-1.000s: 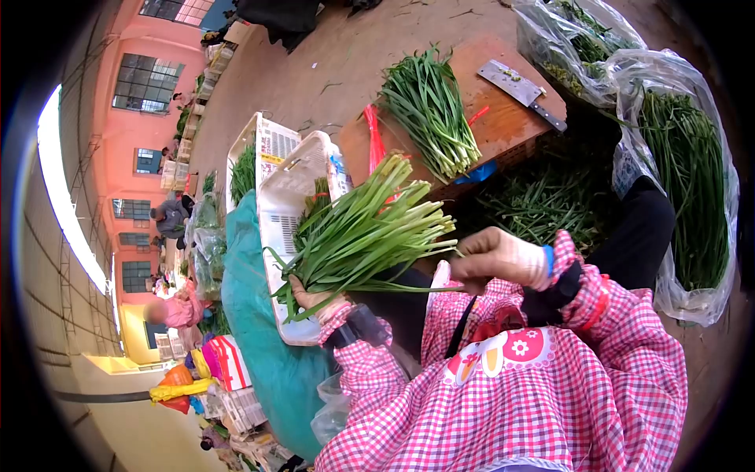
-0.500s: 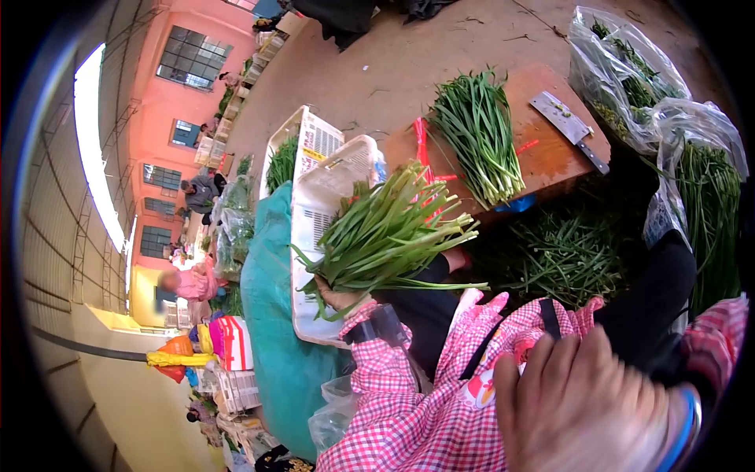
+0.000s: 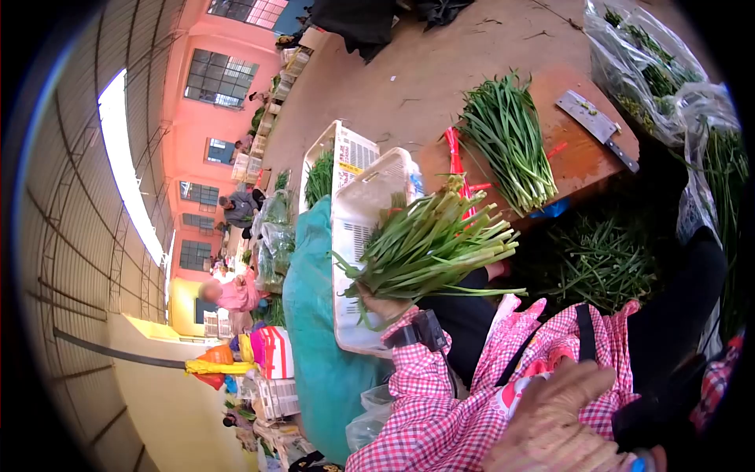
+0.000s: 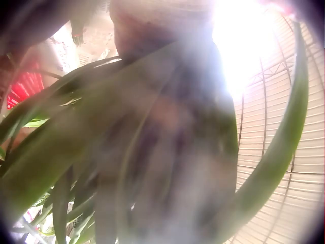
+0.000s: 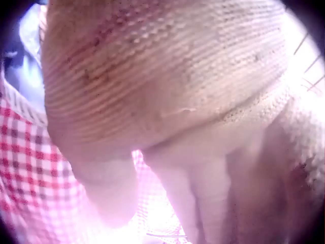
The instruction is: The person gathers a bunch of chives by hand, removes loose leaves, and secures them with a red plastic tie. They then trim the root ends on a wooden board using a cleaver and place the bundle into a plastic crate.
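Observation:
A loose bunch of green leafy stalks lies across the left hand, which grips it from below near the leafy end; the pale cut ends point right. Blurred leaves fill the left wrist view. The right hand is low in front of the checked apron, away from the stalks, with nothing seen in it. In the right wrist view the right hand, in a knit glove with bare fingers, has its fingers extended beside the checked cloth. A second bunch lies on the wooden board.
A cleaver lies on the board near red ties. White crates and a teal sheet are at the left. Loose greens lie below the board, and plastic bags of greens stand at the right.
The right hand has left the cut ends of the held stalks and moved down to the apron. The left hand still grips the bunch. The head view has shifted, so the scene sits further right.

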Action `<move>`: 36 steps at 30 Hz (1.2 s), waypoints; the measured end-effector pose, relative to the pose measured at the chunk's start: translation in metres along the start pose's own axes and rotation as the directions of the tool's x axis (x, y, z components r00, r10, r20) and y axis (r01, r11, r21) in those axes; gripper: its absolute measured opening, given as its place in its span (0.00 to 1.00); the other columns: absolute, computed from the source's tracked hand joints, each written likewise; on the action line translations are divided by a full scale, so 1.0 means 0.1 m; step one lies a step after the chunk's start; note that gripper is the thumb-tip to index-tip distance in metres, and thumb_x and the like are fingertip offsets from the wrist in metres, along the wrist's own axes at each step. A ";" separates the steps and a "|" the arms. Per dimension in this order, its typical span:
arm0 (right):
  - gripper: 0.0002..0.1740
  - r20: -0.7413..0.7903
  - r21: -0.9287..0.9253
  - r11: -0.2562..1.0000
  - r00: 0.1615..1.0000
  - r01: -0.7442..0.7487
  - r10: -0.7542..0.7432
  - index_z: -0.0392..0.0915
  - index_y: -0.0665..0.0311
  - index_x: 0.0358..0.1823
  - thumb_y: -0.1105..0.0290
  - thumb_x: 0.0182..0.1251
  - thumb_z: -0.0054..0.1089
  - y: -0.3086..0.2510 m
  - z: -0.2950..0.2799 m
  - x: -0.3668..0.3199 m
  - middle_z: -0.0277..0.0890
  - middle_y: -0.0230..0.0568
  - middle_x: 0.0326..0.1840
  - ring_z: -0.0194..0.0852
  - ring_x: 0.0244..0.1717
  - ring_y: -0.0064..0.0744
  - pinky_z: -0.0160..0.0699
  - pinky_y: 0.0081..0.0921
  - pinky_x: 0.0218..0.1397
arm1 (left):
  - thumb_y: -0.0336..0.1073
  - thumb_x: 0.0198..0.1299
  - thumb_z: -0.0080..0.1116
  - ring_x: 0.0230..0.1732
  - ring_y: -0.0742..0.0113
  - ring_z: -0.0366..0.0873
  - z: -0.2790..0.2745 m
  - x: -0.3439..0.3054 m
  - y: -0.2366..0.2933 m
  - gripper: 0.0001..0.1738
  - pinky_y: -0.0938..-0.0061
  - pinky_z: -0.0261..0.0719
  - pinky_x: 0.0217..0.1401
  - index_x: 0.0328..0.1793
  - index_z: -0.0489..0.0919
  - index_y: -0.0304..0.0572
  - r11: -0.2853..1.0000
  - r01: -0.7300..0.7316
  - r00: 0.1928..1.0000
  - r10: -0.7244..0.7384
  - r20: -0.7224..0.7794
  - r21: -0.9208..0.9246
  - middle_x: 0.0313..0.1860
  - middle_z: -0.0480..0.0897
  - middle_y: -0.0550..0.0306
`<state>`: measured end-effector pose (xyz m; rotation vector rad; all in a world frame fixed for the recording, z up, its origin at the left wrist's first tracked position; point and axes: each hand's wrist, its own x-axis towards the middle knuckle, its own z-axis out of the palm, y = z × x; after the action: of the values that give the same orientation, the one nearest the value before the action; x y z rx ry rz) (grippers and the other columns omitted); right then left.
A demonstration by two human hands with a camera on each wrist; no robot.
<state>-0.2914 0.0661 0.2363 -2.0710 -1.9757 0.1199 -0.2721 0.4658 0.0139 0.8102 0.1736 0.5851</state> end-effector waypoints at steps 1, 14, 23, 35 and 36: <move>0.18 0.040 0.016 1.000 0.999 0.010 -0.011 0.80 0.62 0.37 0.55 0.55 0.65 0.02 -0.04 -0.03 0.74 0.41 0.19 0.76 0.23 0.41 0.73 0.40 0.25 | 0.60 0.71 0.37 0.60 0.46 0.76 0.06 -0.02 -0.03 0.34 0.47 0.74 0.65 0.62 0.78 0.40 1.000 -0.018 0.998 0.018 -0.062 -0.003 0.61 0.79 0.45; 0.09 -0.513 0.559 0.820 0.723 -0.128 0.463 0.83 0.63 0.39 0.72 0.57 0.65 1.13 0.63 -0.42 0.82 0.44 0.35 0.82 0.35 0.46 0.82 0.37 0.41 | 0.58 0.71 0.41 0.56 0.43 0.80 0.06 -0.10 0.05 0.29 0.42 0.76 0.62 0.56 0.83 0.43 0.999 -0.050 0.986 0.047 -0.161 -0.013 0.56 0.83 0.46; 0.19 -0.040 0.856 0.417 0.766 -0.305 0.642 0.83 0.62 0.50 0.56 0.65 0.62 1.27 1.23 -0.03 0.83 0.51 0.38 0.83 0.39 0.47 0.80 0.38 0.46 | 0.54 0.70 0.49 0.50 0.61 0.81 0.24 -0.15 0.12 0.16 0.55 0.79 0.54 0.47 0.80 0.57 0.987 0.104 0.990 -0.091 0.111 -0.120 0.49 0.84 0.62; 0.17 0.028 0.910 -0.270 0.605 0.313 0.796 0.84 0.69 0.46 0.66 0.58 0.68 0.99 1.84 0.41 0.85 0.38 0.38 0.80 0.39 0.24 0.79 0.25 0.47 | 0.64 0.69 0.40 0.67 0.45 0.72 0.18 -0.18 -0.03 0.36 0.43 0.68 0.71 0.72 0.71 0.50 0.992 0.128 0.968 -0.121 0.219 -0.019 0.69 0.74 0.48; 0.17 0.010 0.904 -0.270 0.614 0.333 0.789 0.84 0.69 0.46 0.67 0.58 0.68 0.97 1.85 0.39 0.84 0.37 0.38 0.80 0.40 0.23 0.79 0.24 0.47 | 0.64 0.69 0.40 0.67 0.45 0.73 0.30 -0.23 -0.10 0.36 0.43 0.68 0.71 0.72 0.71 0.50 0.997 0.041 0.999 -0.043 0.029 0.061 0.69 0.73 0.48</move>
<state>-0.2410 0.1282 0.0396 -0.8752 -0.1551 0.6485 -0.2759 0.4288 0.0254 0.8717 0.1804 0.5297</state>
